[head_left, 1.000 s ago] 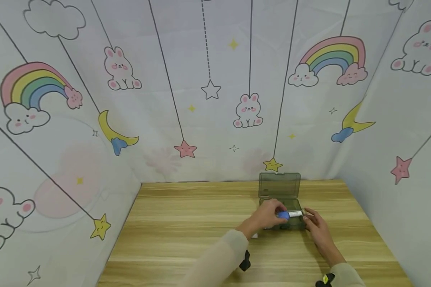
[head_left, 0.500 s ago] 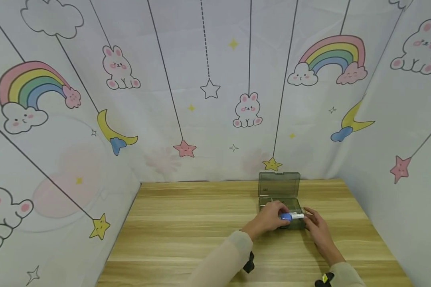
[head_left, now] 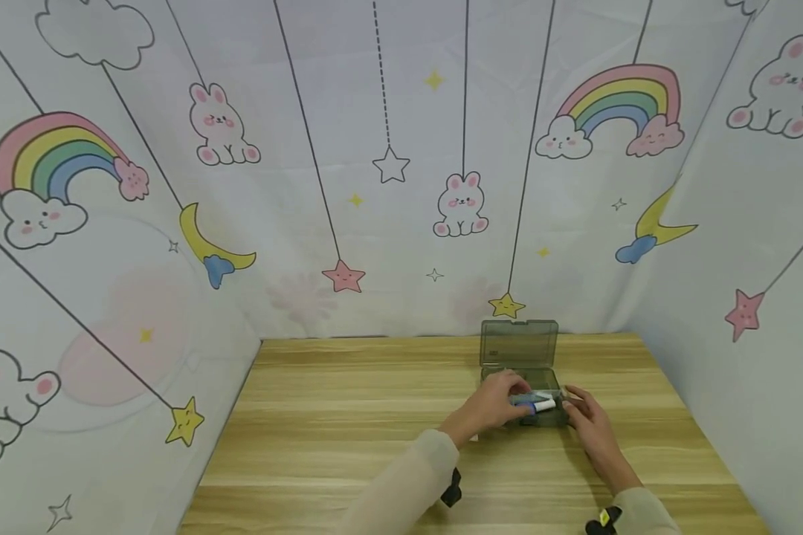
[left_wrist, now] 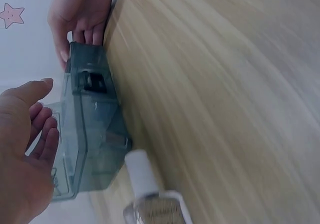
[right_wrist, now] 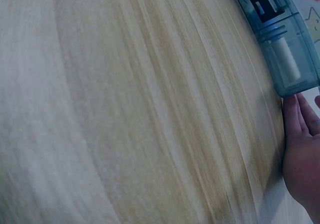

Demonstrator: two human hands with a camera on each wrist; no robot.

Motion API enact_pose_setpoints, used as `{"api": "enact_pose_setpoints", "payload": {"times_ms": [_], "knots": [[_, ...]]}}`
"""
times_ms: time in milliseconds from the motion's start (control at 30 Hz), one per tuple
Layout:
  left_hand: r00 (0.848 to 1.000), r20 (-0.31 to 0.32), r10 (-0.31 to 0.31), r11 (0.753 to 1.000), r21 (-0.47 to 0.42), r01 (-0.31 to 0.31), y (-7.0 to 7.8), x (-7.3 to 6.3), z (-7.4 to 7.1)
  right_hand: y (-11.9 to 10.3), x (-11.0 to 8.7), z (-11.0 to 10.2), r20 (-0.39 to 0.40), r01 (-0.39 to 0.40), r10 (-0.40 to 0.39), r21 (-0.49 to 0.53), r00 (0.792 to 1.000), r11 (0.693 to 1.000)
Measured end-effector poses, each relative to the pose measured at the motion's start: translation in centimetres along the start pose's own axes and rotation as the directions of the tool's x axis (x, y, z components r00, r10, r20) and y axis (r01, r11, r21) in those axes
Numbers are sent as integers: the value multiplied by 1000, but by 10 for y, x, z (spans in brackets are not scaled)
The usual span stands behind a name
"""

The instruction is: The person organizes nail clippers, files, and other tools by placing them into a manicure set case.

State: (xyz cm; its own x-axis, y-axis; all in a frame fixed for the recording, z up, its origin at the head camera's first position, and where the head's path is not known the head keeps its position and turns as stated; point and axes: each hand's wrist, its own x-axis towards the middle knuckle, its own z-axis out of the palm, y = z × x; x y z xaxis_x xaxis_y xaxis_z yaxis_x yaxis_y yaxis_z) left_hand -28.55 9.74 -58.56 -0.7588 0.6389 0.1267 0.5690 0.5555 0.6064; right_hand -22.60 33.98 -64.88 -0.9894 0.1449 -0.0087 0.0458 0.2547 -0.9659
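Note:
A translucent grey-green plastic box point(head_left: 546, 420) stands at the table's back right with its hinged lid point(head_left: 518, 344) raised. Inside the box lies a blue and white pen-shaped tube point(head_left: 545, 406); its white end point(right_wrist: 286, 58) shows through the wall in the right wrist view. My left hand point(head_left: 491, 401) is over the box's left part, fingertips by the tube's blue end. Thumb and fingers stand apart around nothing in the left wrist view point(left_wrist: 22, 149). My right hand point(head_left: 595, 431) holds the box's right end, thumb at the rim, fingers against the outer wall.
A small bottle point(left_wrist: 157, 209) with a white cap point(left_wrist: 141, 171) is near the box's left front, mostly hidden by my left arm in the head view. A wood-grain table point(head_left: 341, 416) meets printed fabric walls point(head_left: 401, 223) behind and at both sides.
The blue and white tube has lowered into the box and tilted slightly. My left hand has shifted a little left, its fingers loosening from the tube. My right hand has stayed at the box.

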Motion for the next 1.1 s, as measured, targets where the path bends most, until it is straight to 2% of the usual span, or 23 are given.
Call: {"api": "enact_pose_setpoints", "payload": {"times_ms": [267, 467, 633, 767, 1100], "knots": [[999, 49, 16, 1000, -16, -15, -23, -26, -34, -2, 1, 0, -2, 9, -9, 4, 1000, 1000], [998, 56, 7, 1000, -1, -7, -43, -47, -47, -2, -1, 0, 1, 7, -7, 1, 1000, 1000], [996, 87, 3, 999, 32, -6, -56, -67, -49, -2, -1, 0, -3, 6, -6, 12, 1000, 1000], [995, 102, -14, 1000, 23, 12, -63, -80, -48, -3, -2, 0, -2, 8, -8, 18, 1000, 1000], [994, 110, -26, 999, -17, 28, -70, -100, -41, -2, -1, -2, 24, -22, 22, -3, 999, 1000]]}}
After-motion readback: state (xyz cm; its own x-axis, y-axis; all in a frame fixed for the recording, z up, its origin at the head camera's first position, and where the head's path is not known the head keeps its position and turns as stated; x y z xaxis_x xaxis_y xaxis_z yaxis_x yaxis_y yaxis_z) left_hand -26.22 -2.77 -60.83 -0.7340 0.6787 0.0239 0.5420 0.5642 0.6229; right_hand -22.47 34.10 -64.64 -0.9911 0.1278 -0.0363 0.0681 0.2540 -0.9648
